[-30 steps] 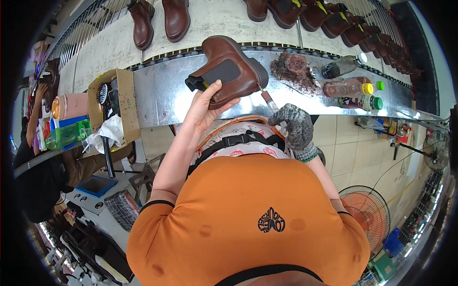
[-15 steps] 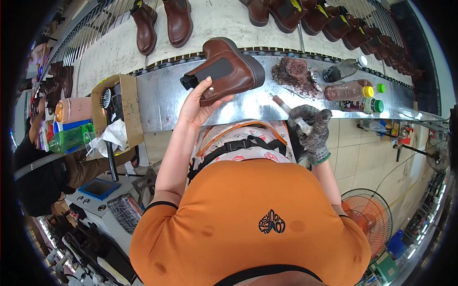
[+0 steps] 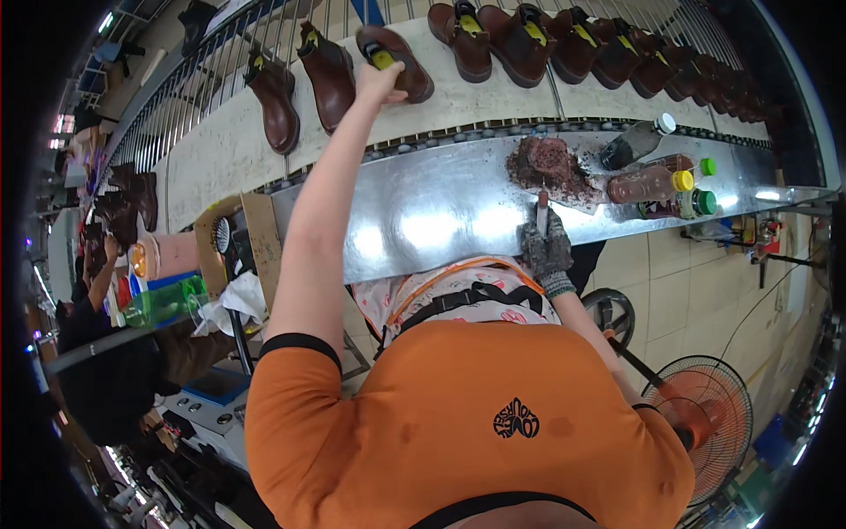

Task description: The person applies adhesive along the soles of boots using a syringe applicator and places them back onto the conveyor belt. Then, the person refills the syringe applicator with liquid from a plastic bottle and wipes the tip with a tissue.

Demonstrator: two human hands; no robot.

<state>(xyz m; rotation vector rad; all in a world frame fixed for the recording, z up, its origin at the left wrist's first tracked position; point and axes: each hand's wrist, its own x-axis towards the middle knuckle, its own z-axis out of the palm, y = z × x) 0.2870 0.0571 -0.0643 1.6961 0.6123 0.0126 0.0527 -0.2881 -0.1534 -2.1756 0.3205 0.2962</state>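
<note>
My bare left hand (image 3: pixel 379 84) reaches far out over the pale belt, its fingers closed on the upper of a brown ankle boot (image 3: pixel 414 69). That boot is upright, its yellow-lined opening facing me. Beside it on the left stand two more brown boots, a nearer one (image 3: pixel 277 113) and a middle one (image 3: pixel 328 88). My right hand (image 3: pixel 546 251), in a grey knit glove, grips a slim brush (image 3: pixel 542 210) with a pale handle and reddish-brown tip. The brush points at a brown-stained, crumbly sponge-like lump (image 3: pixel 548 160) on the metal ledge (image 3: pixel 414 212).
Several bottles with brown or dark liquid (image 3: pixel 648 183) stand or lie right of the lump. A row of boots (image 3: pixel 573 48) lines the belt's far right. Left are a cardboard box (image 3: pixel 263 238) holding brushes, and a person in dark clothes (image 3: pixel 106 353). An orange fan (image 3: pixel 701 419) is lower right.
My left hand has carried the boot from above the ledge out to the belt, beside the other boots. My right hand has moved slightly left, the brush now pointing away from me at the lump.
</note>
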